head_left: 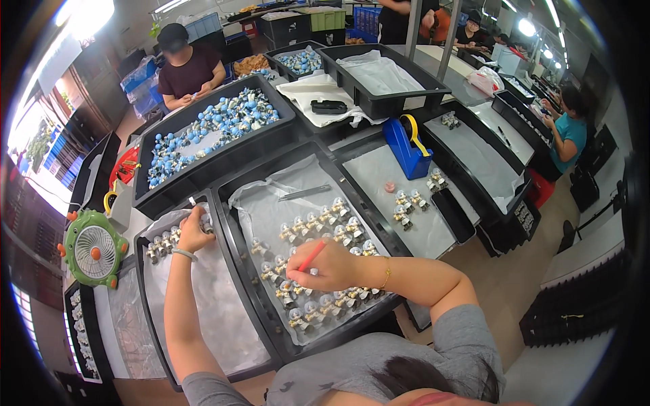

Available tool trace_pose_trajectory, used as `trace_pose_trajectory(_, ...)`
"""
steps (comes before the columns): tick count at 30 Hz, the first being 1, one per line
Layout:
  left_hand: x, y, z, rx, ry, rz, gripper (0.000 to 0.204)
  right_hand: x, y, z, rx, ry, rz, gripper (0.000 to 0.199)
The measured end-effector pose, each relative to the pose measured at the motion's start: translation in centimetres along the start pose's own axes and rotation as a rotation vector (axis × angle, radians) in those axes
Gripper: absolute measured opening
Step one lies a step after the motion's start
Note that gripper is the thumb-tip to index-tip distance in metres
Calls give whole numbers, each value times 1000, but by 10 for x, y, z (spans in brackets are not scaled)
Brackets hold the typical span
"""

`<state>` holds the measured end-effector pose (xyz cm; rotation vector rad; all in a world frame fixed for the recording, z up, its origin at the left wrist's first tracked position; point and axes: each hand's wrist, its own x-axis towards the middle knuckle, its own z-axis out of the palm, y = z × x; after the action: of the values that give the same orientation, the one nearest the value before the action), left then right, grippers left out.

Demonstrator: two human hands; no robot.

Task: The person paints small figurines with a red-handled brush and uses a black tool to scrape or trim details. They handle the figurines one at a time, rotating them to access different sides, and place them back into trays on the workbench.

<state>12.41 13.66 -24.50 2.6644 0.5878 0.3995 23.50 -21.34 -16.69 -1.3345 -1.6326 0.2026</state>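
Figurines [296, 318] line a middle black tray [271, 203]; above them my right hand [326, 268] grips a red stick [310, 258]; my left hand [194, 233] bends over figurines at the left tray's [210, 304] far end, its grip I cannot tell; a farther tray [287, 114] holds blue-and-white pieces [230, 118]; any writing is too small to read.

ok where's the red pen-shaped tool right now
Near the centre of the head view, the red pen-shaped tool is in the right hand, over the tray of small figures.
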Motion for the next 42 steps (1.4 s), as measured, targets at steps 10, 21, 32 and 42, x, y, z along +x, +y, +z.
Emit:
trace_pose_trajectory(10, 0, 6, 2, 66, 96, 38, 63, 1, 1, 0, -5, -24, 25, 18)
trace_pose_trajectory(21, -2, 6, 8, 237, 78, 53, 63, 0, 3, 2, -9, -2, 18, 16)
trace_pose_trajectory(32, 3, -9, 17, 180, 106, 54, 69, 0, -1, -1, -2, -117, 126, 14)
trace_pose_trajectory(42, 7, 2, 4, 136, -69, -44, 60, -1, 0, 0, 12, -53, 79, 19)
